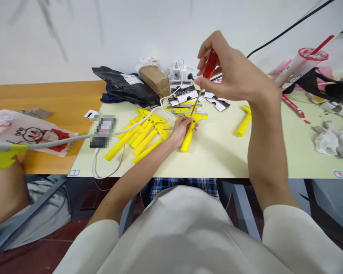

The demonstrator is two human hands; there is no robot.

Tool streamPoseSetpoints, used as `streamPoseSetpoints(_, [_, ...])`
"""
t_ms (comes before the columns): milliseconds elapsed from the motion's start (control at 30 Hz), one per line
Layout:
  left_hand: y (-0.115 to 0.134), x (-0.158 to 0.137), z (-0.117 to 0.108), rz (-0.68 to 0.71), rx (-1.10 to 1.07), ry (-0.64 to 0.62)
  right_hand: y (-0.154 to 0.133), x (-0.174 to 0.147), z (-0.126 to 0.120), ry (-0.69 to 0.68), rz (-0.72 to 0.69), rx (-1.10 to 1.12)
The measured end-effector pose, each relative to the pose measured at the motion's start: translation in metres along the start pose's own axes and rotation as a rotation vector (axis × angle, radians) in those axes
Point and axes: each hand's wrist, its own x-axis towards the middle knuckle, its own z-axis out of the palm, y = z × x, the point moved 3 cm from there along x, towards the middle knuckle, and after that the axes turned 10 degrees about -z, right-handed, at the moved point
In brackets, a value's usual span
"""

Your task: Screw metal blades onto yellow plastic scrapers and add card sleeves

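My right hand (231,72) is raised above the table, its fingers wrapped round the red handle of a screwdriver (210,64). The thin metal shaft slants down to the head of a yellow scraper (188,139). My left hand (182,131) grips that scraper near its head and steadies it on the table; the exact contact of the tip is too small to make out. Left of this hand lies a pile of several yellow scrapers (144,133). Flat metal pieces (185,108) lie just behind it. One more yellow scraper (244,123) lies apart on the right.
A black plastic bag (125,85), a cardboard box (154,80) and black-and-white card sleeves (188,94) lie at the back. A white cable (57,140) crosses the left side past a blurred device (103,131). Rightward are a cup (295,68) and crumpled tissue (327,140). Another person sits left.
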Motion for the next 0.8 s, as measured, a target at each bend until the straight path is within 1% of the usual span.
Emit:
streamPoseSetpoints(100, [0.001,0.001,-0.001,0.011,-0.004,0.006,0.000,-0.001,-0.001,0.006,-0.013,0.091])
streamPoseSetpoints(200, [0.000,0.001,-0.001,0.020,0.023,0.002,0.002,-0.002,-0.004,0.071,0.024,0.007])
streamPoseSetpoints(233, [0.000,0.000,-0.001,0.021,0.028,0.004,0.002,-0.002,-0.005,0.073,0.035,-0.036])
streamPoseSetpoints(300, [0.000,0.000,-0.001,0.018,0.024,0.014,0.001,-0.003,-0.005,0.039,0.032,-0.053])
streamPoseSetpoints(400, [-0.001,0.001,-0.002,0.020,0.012,0.015,-0.003,-0.003,-0.004,-0.019,0.021,0.056])
streamPoseSetpoints(467, [-0.001,0.001,-0.002,0.031,0.027,-0.002,-0.003,-0.003,-0.004,-0.002,0.058,0.095])
streamPoseSetpoints(533, [-0.002,0.001,-0.001,0.041,0.053,-0.018,-0.002,-0.001,-0.004,0.027,0.110,0.072])
streamPoseSetpoints(600, [-0.003,0.001,-0.001,0.045,0.076,-0.023,-0.002,0.001,-0.005,0.033,0.126,0.039])
streamPoseSetpoints(667, [-0.004,0.001,0.000,0.049,0.087,-0.026,-0.005,0.001,-0.005,0.015,0.103,0.029])
streamPoseSetpoints(733, [-0.003,0.000,0.000,0.054,0.085,-0.030,-0.009,0.000,-0.005,-0.024,0.058,0.055])
streamPoseSetpoints(800, [-0.003,-0.001,0.000,0.057,0.083,-0.027,-0.012,-0.001,-0.005,-0.036,0.042,0.083])
